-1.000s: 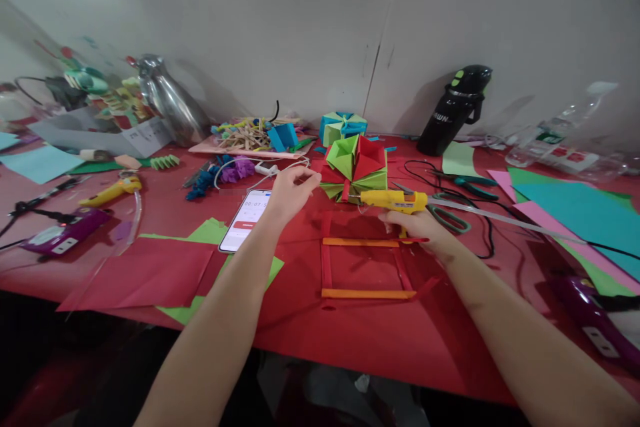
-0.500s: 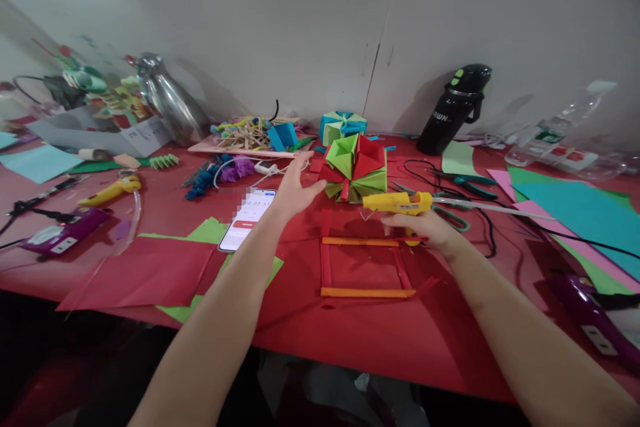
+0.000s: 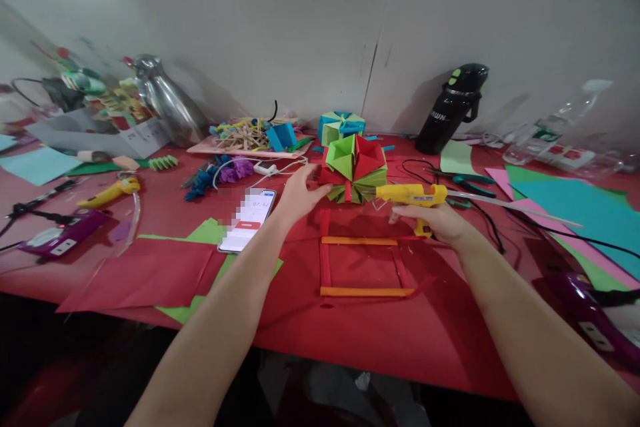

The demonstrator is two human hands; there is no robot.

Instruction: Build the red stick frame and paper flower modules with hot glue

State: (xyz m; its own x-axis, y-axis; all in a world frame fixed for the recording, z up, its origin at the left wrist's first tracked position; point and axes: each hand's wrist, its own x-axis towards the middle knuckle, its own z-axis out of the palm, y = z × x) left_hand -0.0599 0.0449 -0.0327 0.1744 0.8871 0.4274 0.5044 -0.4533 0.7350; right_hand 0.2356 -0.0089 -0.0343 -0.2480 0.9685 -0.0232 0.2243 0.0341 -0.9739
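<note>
My right hand [image 3: 443, 221] grips a yellow hot glue gun [image 3: 413, 194], its nozzle pointing left and a clear glue stick [image 3: 515, 205] trailing from its back. Left of the nozzle stands a red and green folded-paper wheel [image 3: 353, 170]. At this wheel's left edge is my left hand [image 3: 303, 192], thumb and fingers apart; whether they touch the paper I cannot tell. Closer to me lies a rectangular frame of red and orange paper strips [image 3: 365, 292], flat on the red table [image 3: 380, 340].
Behind the wheel sits a blue and green paper wheel [image 3: 342, 125]. A phone [image 3: 249, 220] and red paper sheets [image 3: 150, 270] lie on the left, with another yellow glue gun [image 3: 113, 192] beyond. A black bottle [image 3: 450, 110] and coloured sheets [image 3: 575, 213] are to the right.
My left hand has come down slightly to the wheel's left edge. The glue gun in my right hand has shifted a little to the right, away from the wheel.
</note>
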